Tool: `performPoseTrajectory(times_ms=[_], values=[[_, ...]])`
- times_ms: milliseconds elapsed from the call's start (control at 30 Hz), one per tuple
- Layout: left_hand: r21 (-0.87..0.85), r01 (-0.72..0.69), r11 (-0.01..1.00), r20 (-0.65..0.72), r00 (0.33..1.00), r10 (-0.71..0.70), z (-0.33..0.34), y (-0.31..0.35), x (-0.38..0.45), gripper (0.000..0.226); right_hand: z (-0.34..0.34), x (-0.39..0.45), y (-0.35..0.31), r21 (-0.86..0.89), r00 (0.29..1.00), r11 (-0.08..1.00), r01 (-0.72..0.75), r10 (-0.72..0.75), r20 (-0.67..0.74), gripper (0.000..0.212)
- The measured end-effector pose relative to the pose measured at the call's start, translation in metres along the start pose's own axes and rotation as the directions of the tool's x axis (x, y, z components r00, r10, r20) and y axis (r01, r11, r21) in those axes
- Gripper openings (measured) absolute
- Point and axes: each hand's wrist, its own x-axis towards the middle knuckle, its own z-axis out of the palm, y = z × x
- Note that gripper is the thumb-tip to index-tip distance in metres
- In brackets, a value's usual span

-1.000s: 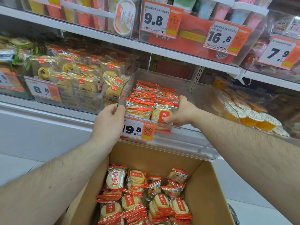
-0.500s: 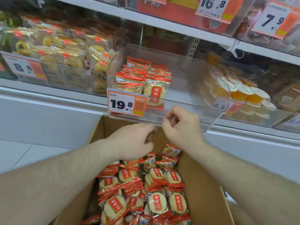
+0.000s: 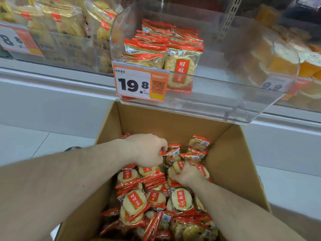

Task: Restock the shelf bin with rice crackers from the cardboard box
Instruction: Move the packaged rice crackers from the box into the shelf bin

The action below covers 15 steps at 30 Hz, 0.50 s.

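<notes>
box: the cardboard box [image 3: 231, 164] sits on the floor right under the shelf, still loaded with rice cracker packs [image 3: 137, 202], heaped loose at all angles.

bin: the clear shelf bin [image 3: 225, 94] is up on the far side, above the box. It has a small stack of packs [image 3: 161, 47] pushed to its left end, and the whole right part looks bare.

left hand: the left hand [image 3: 147, 150] is down in the far end of the box, fingers curled onto a pack [image 3: 171, 151] by its red crimped edge. Looks like a thin edge pinch, not a full grab.

right hand: the right hand [image 3: 186, 174] is just near of it, closed around a small bunch [image 3: 180, 166]. Can't tell how many.

what could go sideways: the foil is slick, so a pack held by one edge could slip out on the lift and drop back in or onto the floor.

also: squeezing the handful too hard could crack the crackers.

also 2: the bin's front lip sits high, so swinging up too low could catch the price tag [image 3: 140, 84] or knock packs loose.
</notes>
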Motion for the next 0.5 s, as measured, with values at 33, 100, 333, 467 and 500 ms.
performPoseTrajectory(times_ms=[33, 100, 333, 467, 500], values=[[-0.005, 0.01, 1.0, 0.016, 1.0, -0.01, 0.001, -0.002, 0.001, 0.039, 0.007, 0.003, 0.002, -0.016, 1.0, 1.0, -0.005, 0.005, -0.015, 0.086], [-0.012, 0.021, 1.0, 0.038, 0.999, -0.02, 0.003, -0.005, 0.002, 0.039, 0.016, 0.008, 0.006, -0.073, 0.998, 0.997, 0.024, -0.028, -0.058, 0.07], [-0.167, 0.13, 0.977, 0.103, 0.988, -0.114, 0.008, -0.011, 0.004, 0.044, -0.017, -0.019, 0.0, -0.022, 0.939, 0.988, 0.156, -0.155, -0.306, 0.019], [-0.517, 0.288, 0.806, 0.144, 0.958, -0.25, 0.006, -0.003, 0.001, 0.052, -0.052, -0.058, -0.015, -0.017, 0.805, 0.934, 0.357, -0.318, -0.5, 0.017], [-0.624, 0.327, 0.71, 0.171, 0.943, -0.285, 0.005, 0.0, 0.0, 0.053, -0.058, -0.071, -0.02, -0.034, 0.746, 0.9, 0.434, -0.38, -0.547, 0.018]])
